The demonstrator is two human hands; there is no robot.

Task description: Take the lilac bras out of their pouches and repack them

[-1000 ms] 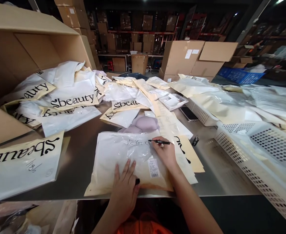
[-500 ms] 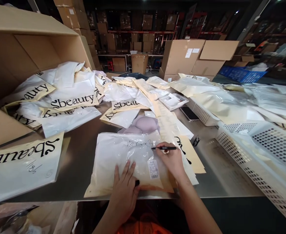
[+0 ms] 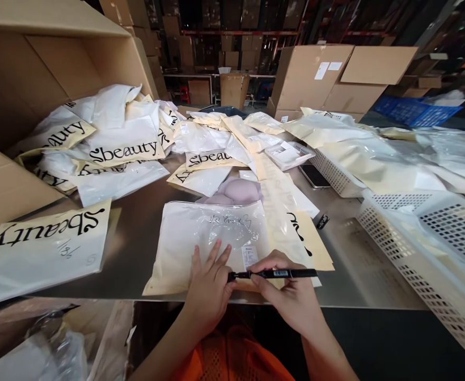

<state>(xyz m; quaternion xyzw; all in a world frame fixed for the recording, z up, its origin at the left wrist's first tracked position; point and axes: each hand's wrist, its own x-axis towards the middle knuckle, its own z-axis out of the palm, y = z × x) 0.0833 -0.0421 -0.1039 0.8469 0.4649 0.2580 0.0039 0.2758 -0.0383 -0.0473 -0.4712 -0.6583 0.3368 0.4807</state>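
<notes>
A plastic-wrapped white package lies flat before me, with handwriting along its top and a barcode label at its right. My left hand rests on it, fingers spread, and pinches a small black pen cap between thumb and hand. My right hand grips a black marker pen held level, its tip end meeting the cap. Purple moulded cups show just beyond the package. Part of the label is hidden by my right hand.
An open carton at left spills several "Sbeauty" bags. One marked bag lies at the left table edge. White perforated baskets stand at right. A phone and a small black object lie between.
My right hand has moved down from the handwriting and turned the pen toward my left hand. The pen's tip end now meets the cap. The view has shifted a little.
</notes>
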